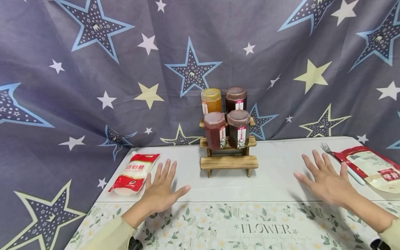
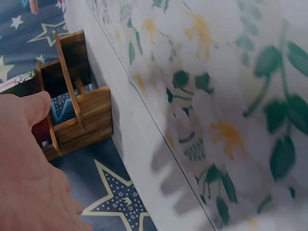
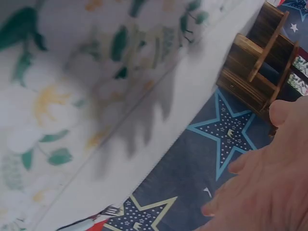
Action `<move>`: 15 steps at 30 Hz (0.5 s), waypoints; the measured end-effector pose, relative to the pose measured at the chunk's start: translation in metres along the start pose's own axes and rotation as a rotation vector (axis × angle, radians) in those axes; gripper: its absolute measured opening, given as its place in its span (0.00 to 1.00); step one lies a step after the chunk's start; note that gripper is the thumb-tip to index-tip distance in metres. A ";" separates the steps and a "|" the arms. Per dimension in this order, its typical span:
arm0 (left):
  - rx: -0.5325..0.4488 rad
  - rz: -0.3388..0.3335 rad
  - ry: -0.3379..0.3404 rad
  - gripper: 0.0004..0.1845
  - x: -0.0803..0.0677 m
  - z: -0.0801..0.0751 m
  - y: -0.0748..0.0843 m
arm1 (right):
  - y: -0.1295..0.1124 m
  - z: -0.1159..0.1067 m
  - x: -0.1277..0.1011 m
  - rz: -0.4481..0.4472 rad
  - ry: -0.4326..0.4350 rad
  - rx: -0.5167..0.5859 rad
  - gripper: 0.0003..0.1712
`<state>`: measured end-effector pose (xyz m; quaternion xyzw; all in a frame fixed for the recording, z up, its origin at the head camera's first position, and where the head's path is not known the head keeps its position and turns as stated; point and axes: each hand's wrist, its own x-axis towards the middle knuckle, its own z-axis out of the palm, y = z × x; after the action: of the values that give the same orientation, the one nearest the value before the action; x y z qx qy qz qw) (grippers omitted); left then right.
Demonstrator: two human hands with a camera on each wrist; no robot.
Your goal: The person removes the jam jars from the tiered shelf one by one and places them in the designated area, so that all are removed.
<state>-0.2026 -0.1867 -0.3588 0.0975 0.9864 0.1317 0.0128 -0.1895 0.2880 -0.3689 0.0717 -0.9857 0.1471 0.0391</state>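
Observation:
In the head view my left hand (image 1: 161, 192) hovers over the table with fingers spread, holding nothing. Just left of it lies a red-and-white bag of white sugar (image 1: 135, 174). My right hand (image 1: 328, 182), also spread and holding nothing, is nearest a fork (image 1: 355, 173) with a pale handle. Beside the fork lies a red-and-cream pouch (image 1: 370, 161). Between the hands, farther back, stands a stepped wooden rack (image 1: 229, 162). On its upper steps are an orange-yellow jar (image 1: 213, 100), a reddish jar (image 1: 215, 130) and two dark jars (image 1: 240, 121). The rack's bottom step carries nothing.
A floral cloth (image 1: 250, 225) marked FLOWER covers the table's front, with a plain white surface (image 1: 275, 166) behind it. A grey star-patterned curtain (image 1: 237, 31) hangs right behind the rack. Both wrist views show the hands' shadows on the tabletop.

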 end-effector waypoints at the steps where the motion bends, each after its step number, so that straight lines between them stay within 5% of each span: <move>1: -0.016 0.004 -0.002 0.54 0.002 0.001 0.001 | -0.002 -0.002 0.001 -0.001 0.009 -0.003 0.47; 8: -0.166 0.044 -0.012 0.53 0.013 0.010 0.013 | -0.016 -0.010 0.012 0.014 0.049 -0.009 0.51; 15: -0.282 0.034 0.047 0.47 0.024 0.019 0.022 | -0.034 -0.012 0.025 0.009 0.129 0.043 0.53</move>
<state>-0.2211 -0.1564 -0.3709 0.1080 0.9563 0.2715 0.0010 -0.2085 0.2567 -0.3454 0.0587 -0.9781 0.1727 0.1002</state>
